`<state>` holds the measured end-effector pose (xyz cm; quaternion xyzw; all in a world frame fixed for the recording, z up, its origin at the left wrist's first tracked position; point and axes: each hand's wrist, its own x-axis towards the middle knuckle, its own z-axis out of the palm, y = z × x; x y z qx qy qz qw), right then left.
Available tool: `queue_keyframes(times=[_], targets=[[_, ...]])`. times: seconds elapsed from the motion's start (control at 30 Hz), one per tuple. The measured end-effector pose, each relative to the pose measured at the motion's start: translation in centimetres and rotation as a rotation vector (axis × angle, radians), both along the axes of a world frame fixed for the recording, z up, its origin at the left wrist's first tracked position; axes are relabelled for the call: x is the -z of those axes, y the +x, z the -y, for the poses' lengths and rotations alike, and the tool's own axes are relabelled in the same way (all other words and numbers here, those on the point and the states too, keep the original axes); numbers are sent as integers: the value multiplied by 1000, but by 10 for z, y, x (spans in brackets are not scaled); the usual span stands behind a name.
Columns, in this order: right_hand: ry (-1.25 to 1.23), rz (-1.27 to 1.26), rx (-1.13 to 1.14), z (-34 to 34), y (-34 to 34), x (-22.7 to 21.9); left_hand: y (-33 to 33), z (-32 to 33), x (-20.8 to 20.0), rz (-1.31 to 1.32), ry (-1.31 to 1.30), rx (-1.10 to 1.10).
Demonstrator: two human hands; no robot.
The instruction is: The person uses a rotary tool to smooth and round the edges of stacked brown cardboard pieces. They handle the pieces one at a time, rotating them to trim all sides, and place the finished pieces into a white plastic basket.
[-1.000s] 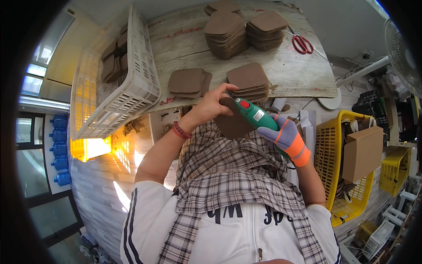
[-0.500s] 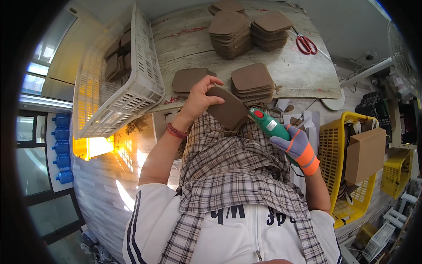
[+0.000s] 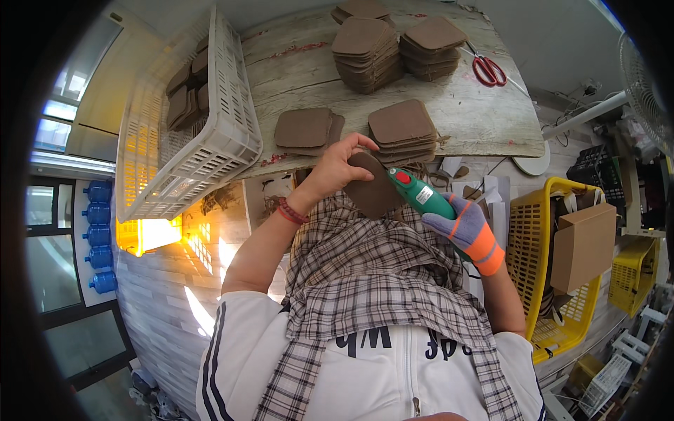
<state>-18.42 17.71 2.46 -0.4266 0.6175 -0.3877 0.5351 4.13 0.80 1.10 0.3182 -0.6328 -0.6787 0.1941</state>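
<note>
Between the thumb and fingers of my bare left hand (image 3: 340, 168) is a brown rounded pad (image 3: 375, 191), held tilted above my lap. My right hand (image 3: 465, 228), in a grey and orange glove, is closed round a green handheld power tool (image 3: 430, 199) with a red button. The tool's head meets the pad's right edge; its working tip is hidden. Just beyond, at the table's near edge, lie a low stack of brown pads (image 3: 303, 128) on the left and a taller stack of pads (image 3: 403, 125) on the right.
More pad stacks (image 3: 365, 52) and red-handled scissors (image 3: 489, 71) lie farther back on the worn table (image 3: 295, 81). A white plastic crate (image 3: 235, 126) with pads stands at its left. On the right, a yellow basket (image 3: 526, 245) holds a cardboard box (image 3: 583, 245). A fan (image 3: 642, 84) stands beyond.
My left hand has shifted right and slightly nearer, and the pad is turned more upright against the tool. The power tool has moved a little left and up.
</note>
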Motion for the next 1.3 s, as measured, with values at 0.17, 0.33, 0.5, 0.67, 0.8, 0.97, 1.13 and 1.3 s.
queue_keyframes(times=[0.17,0.33,0.5,0.67,0.8,0.97,1.13,1.3], targets=[[15,-83,-48,14,4,-6,-6,-3,2,38,-75,74],[-16,-144,-42,12,-3,-2,2,0,-8,10,-44,-2],[94,-115,-30,-4,-12,3,15,9,-11,-40,6,-73],[73,-89,-35,-7,-8,2,10,6,-14,-32,4,-53],[88,-31,-31,2,-1,0,7,5,-1,9,-38,14],[52,-20,-46,15,6,-4,3,2,-6,47,-57,62],[11,-8,-45,20,11,-3,3,-2,-11,25,-27,33],[5,-67,-45,13,6,-3,13,7,-10,35,-52,26]])
